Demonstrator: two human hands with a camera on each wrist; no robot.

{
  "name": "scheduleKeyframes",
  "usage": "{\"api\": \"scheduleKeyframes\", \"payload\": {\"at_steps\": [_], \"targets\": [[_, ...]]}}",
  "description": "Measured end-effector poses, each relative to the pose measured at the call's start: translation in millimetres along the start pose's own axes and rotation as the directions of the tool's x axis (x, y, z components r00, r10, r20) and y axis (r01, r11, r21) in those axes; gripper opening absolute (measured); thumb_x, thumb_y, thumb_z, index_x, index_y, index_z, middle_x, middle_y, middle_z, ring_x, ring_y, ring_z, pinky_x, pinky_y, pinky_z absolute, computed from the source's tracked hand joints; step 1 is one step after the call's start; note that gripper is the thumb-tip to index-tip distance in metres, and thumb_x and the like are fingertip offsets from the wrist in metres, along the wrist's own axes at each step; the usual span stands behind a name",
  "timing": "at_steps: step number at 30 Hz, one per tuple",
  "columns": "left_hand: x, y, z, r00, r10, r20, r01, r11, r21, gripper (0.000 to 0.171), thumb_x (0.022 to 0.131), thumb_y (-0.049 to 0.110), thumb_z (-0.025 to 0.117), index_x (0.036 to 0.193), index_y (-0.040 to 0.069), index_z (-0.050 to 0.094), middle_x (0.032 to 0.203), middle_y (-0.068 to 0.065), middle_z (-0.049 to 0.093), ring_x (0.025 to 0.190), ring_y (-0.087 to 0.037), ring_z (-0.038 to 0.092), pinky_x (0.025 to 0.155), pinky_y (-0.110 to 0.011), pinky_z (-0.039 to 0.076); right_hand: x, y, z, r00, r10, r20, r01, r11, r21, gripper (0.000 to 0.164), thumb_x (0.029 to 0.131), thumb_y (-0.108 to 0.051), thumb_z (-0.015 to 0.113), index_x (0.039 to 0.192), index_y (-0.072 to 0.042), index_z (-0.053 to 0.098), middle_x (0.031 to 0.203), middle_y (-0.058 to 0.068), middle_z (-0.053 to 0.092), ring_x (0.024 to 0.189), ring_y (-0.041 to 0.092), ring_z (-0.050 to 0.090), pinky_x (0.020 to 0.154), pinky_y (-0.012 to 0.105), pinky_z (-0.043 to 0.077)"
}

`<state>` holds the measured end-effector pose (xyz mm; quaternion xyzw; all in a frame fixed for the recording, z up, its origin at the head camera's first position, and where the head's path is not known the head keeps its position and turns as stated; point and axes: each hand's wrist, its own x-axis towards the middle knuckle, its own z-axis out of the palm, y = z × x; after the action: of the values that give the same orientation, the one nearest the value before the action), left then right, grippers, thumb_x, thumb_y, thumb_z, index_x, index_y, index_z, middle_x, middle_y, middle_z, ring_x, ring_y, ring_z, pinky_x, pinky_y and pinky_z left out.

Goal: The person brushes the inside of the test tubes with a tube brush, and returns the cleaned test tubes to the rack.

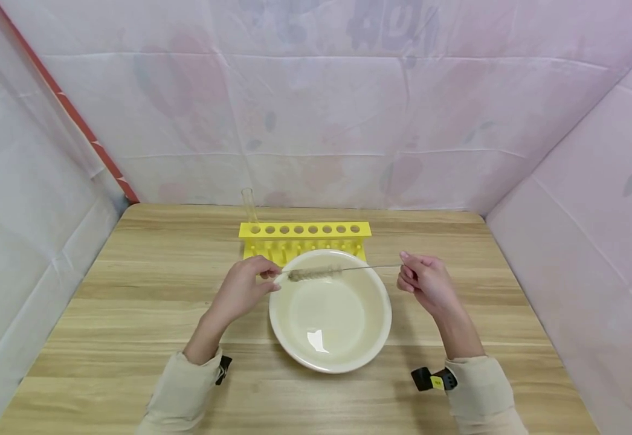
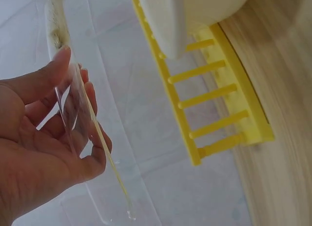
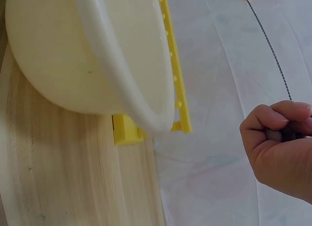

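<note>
My left hand (image 1: 242, 287) grips a clear glass test tube (image 2: 109, 187), its fingers and thumb curled round the glass. Inside the tube, just past the thumb, show the pale bristles of a test tube brush (image 1: 316, 273). At the other end my right hand (image 1: 427, 281) pinches the brush's thin twisted wire handle (image 3: 273, 50), the fingers folded in and hiding the handle's end. Tube and brush lie almost level across the far part of a cream basin (image 1: 278, 326), above its rim. A bright reflection shows inside the basin.
Behind the basin a yellow test tube rack (image 1: 305, 229) stands on the wooden table (image 1: 131, 314). Another clear test tube (image 1: 249, 205) leans upright in its leftmost hole. Pale printed cloth (image 1: 316, 109) hangs at the back and both sides.
</note>
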<state>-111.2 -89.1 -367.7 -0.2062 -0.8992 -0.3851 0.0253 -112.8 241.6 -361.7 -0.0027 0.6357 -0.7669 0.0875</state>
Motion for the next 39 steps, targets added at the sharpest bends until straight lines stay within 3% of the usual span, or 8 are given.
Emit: {"api": "scheduleKeyframes", "payload": {"at_steps": [10,23,28,34,39], "targets": [[7.2,14.3,6.3,1.0,-0.028,-0.013,0.029,0.999,0.037,0.018,0.071,0.002,0.075,0.088,0.004,0.069,0.082,-0.002,0.062,0.076,-0.018,0.054,0.07,-0.033,0.045,4,3,19,1.0,0.011,-0.013,-0.011,1.0,-0.026,0.047,0.098,-0.006,0.038,0.052,-0.005,0.032,0.051,-0.001,0.027,0.044,0.008,0.03,0.046,0.018,0.028],[13.8,31.3,21.6,0.997,-0.052,0.054,0.05,0.998,0.037,0.017,0.072,0.002,0.075,0.089,0.003,0.069,0.085,-0.004,0.063,0.079,-0.02,0.057,0.073,-0.034,0.046,8,15,55,0.997,0.069,-0.019,-0.07,0.994,-0.088,0.046,0.097,-0.009,0.043,0.053,-0.003,0.035,0.049,0.0,0.029,0.043,0.011,0.032,0.046,0.02,0.03],[15.8,35.9,22.8,0.994,-0.05,0.096,0.047,0.998,0.038,0.018,0.074,0.003,0.074,0.091,0.002,0.069,0.086,-0.005,0.063,0.079,-0.02,0.057,0.072,-0.033,0.047,9,19,64,0.997,0.073,0.006,-0.071,0.99,-0.123,0.045,0.097,-0.01,0.045,0.053,-0.002,0.036,0.049,0.001,0.03,0.042,0.013,0.034,0.048,0.022,0.032],[17.8,38.7,19.6,0.998,-0.033,0.059,0.029,0.997,0.068,0.018,0.072,0.003,0.075,0.089,0.002,0.069,0.083,-0.005,0.063,0.076,-0.02,0.058,0.071,-0.033,0.047,10,18,69,0.999,0.051,0.01,-0.05,0.991,-0.127,0.044,0.097,-0.01,0.044,0.054,-0.002,0.037,0.049,0.001,0.03,0.042,0.013,0.034,0.047,0.022,0.032],[18.4,40.3,14.9,0.997,-0.022,0.075,0.019,0.999,0.038,0.018,0.072,0.003,0.075,0.088,0.002,0.069,0.083,-0.004,0.064,0.078,-0.019,0.059,0.072,-0.033,0.048,10,15,68,0.999,0.039,0.024,-0.035,0.986,-0.161,0.044,0.097,-0.009,0.044,0.054,-0.001,0.038,0.049,0.002,0.033,0.043,0.014,0.035,0.047,0.022,0.032]]}}
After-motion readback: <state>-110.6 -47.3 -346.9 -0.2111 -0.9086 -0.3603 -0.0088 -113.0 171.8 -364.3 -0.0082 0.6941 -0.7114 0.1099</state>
